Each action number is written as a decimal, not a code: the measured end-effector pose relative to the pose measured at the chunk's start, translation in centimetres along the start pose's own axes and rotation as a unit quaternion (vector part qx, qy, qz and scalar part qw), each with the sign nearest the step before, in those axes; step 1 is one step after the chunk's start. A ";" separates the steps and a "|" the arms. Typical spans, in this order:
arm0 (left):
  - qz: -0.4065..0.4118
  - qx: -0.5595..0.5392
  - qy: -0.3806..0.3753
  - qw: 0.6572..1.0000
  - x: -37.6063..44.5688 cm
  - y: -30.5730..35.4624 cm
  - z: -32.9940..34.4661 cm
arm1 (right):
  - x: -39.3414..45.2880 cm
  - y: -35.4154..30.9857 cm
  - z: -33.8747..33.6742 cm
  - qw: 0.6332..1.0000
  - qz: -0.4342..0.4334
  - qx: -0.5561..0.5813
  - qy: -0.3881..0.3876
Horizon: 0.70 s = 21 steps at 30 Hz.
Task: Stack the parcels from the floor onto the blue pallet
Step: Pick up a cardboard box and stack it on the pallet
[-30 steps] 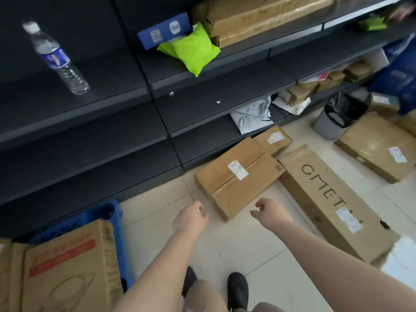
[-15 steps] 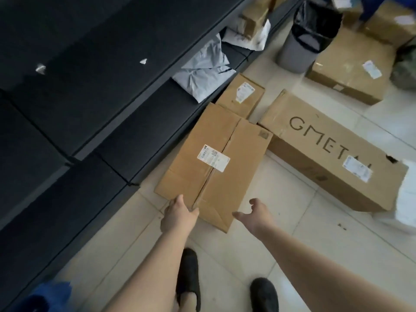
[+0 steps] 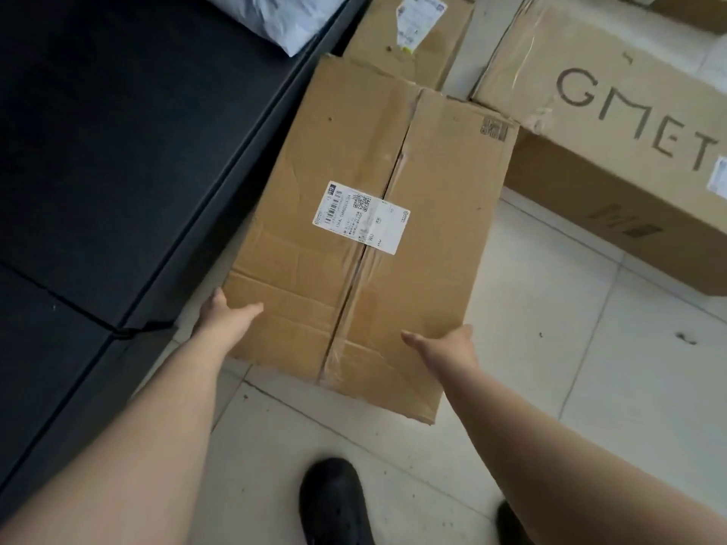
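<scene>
— My left hand is gripping the near left corner of the cardboard parcel, thumb lying on top, fingers going down the side out of sight. My right hand is clasping the near right edge the same way.

— Where is the parcel sitting?

— It is lying flat on the tiled floor, hard against the base of the dark shelving. Its flaps are meeting along a taped centre seam, so I cannot tell what is inside. A white shipping label is lying across that seam.

— And the surfaces?

— Creased brown corrugated board with glossy clear tape. A smaller box is touching its far end, and a long carton lettered GMET is lying just beside it. A grey poly mailer is resting on the lowest shelf. My black shoes are standing on pale, speckled tiles.
</scene>
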<state>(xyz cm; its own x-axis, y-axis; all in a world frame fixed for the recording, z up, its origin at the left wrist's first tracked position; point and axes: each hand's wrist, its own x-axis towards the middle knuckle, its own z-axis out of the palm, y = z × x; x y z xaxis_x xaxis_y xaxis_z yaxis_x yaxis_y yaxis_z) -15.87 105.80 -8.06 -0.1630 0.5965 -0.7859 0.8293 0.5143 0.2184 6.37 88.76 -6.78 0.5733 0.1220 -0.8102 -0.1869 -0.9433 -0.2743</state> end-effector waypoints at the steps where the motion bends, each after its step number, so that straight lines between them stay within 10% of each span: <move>1: -0.001 0.014 0.005 1.000 0.5 -0.3 0.2 | 0.6 0.4 0.1 1.000 0.009 0.008 -0.006; 10: -0.048 -0.077 -0.028 0.995 -2.4 -3.8 2.2 | 0.0 5.0 -2.9 0.998 0.021 0.007 0.061; 21: -0.070 -0.032 0.139 0.987 -20.7 -7.0 -1.1 | -9.9 6.1 -11.1 0.996 -0.088 0.006 0.021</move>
<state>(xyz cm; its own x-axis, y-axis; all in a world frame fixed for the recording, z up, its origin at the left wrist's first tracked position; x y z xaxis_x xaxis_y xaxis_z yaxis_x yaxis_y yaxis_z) -18.90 90.46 7.30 -0.4213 0.6586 -0.6236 0.7542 0.6362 0.1624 8.41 78.40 5.36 0.6311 0.2720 -0.7264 -0.0905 -0.9043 -0.4173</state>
